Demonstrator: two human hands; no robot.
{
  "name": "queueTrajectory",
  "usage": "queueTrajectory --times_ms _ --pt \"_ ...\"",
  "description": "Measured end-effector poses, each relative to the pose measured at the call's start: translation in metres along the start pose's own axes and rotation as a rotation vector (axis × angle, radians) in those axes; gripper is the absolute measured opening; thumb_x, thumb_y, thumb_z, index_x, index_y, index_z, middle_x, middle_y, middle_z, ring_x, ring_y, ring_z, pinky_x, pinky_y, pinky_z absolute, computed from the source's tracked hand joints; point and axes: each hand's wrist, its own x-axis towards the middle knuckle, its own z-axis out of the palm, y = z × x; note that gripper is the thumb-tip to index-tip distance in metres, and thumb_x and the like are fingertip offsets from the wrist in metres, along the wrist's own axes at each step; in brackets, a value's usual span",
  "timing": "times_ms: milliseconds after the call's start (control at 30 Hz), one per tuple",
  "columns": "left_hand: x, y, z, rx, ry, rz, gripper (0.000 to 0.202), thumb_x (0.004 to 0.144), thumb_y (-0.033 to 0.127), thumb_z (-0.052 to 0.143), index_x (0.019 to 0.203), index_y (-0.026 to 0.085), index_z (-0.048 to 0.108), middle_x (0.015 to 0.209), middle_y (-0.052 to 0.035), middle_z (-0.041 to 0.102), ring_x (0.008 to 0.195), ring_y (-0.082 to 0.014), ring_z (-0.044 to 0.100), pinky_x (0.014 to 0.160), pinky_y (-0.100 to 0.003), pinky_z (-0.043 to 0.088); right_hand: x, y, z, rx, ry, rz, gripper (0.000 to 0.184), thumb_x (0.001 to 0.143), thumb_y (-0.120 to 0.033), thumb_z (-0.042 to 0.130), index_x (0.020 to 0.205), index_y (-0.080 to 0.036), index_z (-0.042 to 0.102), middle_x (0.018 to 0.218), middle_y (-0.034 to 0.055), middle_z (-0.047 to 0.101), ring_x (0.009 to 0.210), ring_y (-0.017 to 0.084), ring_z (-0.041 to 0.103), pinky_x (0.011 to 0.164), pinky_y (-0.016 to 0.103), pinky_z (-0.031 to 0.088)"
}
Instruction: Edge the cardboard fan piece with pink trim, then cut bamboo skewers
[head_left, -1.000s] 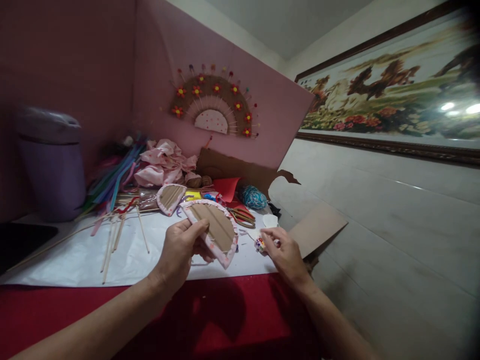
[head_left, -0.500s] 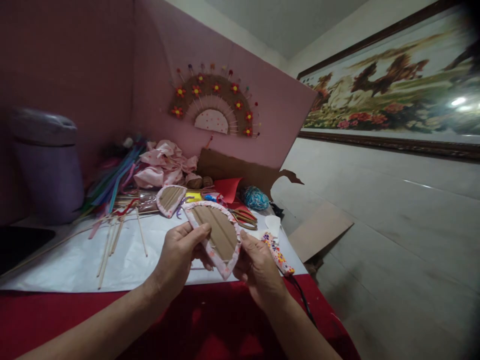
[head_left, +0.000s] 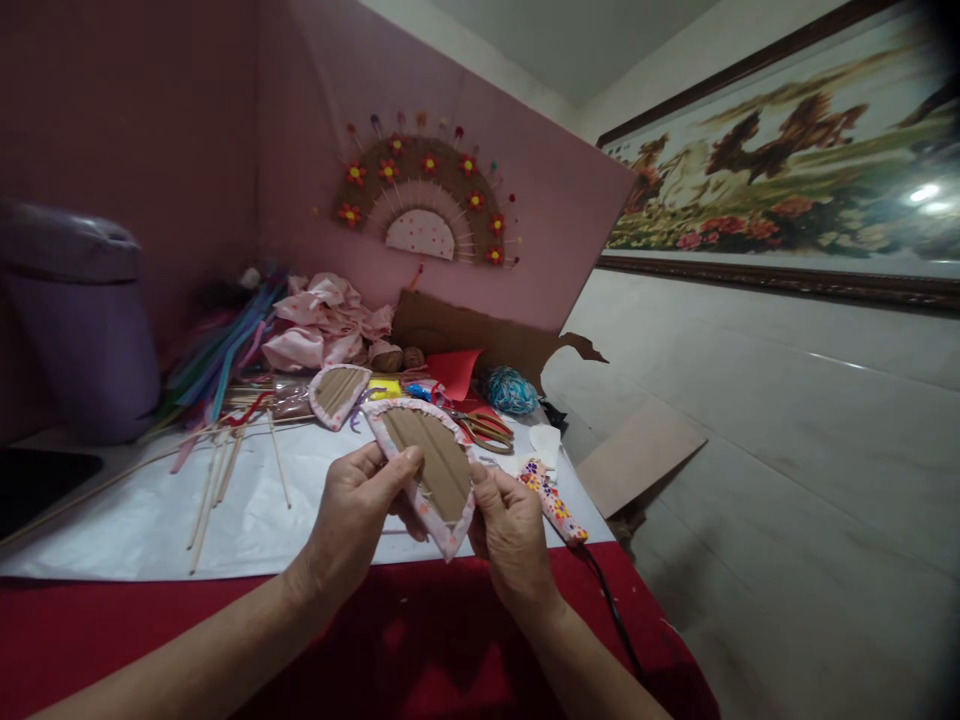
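Note:
Between my two hands I hold a half-round cardboard piece (head_left: pixel 431 455), its edge wrapped in pink patterned fabric and its bare brown side facing me. My left hand (head_left: pixel 367 495) grips the straight edge, thumb on top and fingers underneath. On the curved edge, my right hand (head_left: pixel 510 520) is closed, with its thumb pressing the fabric rim. Just behind lies a second, smaller-looking fabric-edged cardboard half-round (head_left: pixel 339 393). Scissors (head_left: pixel 487 432) rest beyond the held piece. To the right of them is a flower-patterned hot glue gun (head_left: pixel 553 500) with a black cord.
White sheeting (head_left: pixel 142 530) covers the red cloth (head_left: pixel 405 640). Thin wooden sticks (head_left: pixel 217 480), pipe cleaners (head_left: pixel 232 350), crumpled pink fabric (head_left: pixel 326 325), blue yarn (head_left: pixel 510 390) and red paper (head_left: pixel 454 372) lie behind. A purple bin (head_left: pixel 82 320) stands left. A decorated cardboard arch (head_left: pixel 427 155) hangs on the pink panel.
My right hand has shifted slightly up along the curved edge, and its thumb has moved onto the rim. The left hand keeps its grip. The camera view has moved slightly.

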Motion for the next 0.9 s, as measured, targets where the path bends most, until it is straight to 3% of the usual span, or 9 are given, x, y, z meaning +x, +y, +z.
queueTrajectory --times_ms 267,433,700,900 --pt "-0.001 0.001 0.001 0.046 0.018 0.029 0.021 0.073 0.032 0.062 0.067 0.012 0.057 0.050 -0.0008 0.061 0.037 -0.0134 0.055 0.034 -0.023 0.046 0.000 0.002 0.002 -0.297 0.083 -0.203 0.044 0.082 -0.047 0.054 0.051 -0.019 0.040 0.047 -0.0061 0.037 0.045 0.008 0.034 0.043 0.020 0.030" --pt "-0.005 0.003 0.004 0.149 0.026 0.058 0.022 0.075 0.032 0.060 0.065 0.013 0.057 0.049 -0.0015 0.062 0.036 -0.0136 0.055 0.035 -0.023 0.046 -0.001 -0.002 0.002 -0.410 0.122 -0.267 0.045 0.081 -0.047 0.055 0.050 -0.019 0.041 0.047 -0.0056 0.038 0.047 0.009 0.035 0.048 0.022 0.031" --pt "-0.003 0.004 0.005 0.051 0.033 0.003 0.024 0.072 0.035 0.062 0.067 0.011 0.059 0.051 -0.0025 0.062 0.038 -0.0142 0.056 0.036 -0.024 0.046 0.000 -0.001 0.000 -0.066 0.161 -0.079 0.060 0.079 -0.071 0.031 0.055 -0.019 0.046 0.042 -0.0056 0.035 0.035 0.007 0.025 0.036 0.020 0.017" --pt "-0.004 0.001 0.003 0.102 0.007 0.038 0.024 0.075 0.035 0.060 0.068 0.012 0.059 0.050 -0.0026 0.062 0.038 -0.0141 0.056 0.036 -0.024 0.046 -0.003 -0.008 0.000 0.003 0.095 -0.016 0.050 0.074 -0.067 0.050 0.060 -0.018 0.047 0.050 -0.0058 0.039 0.039 0.006 0.030 0.038 0.018 0.021"
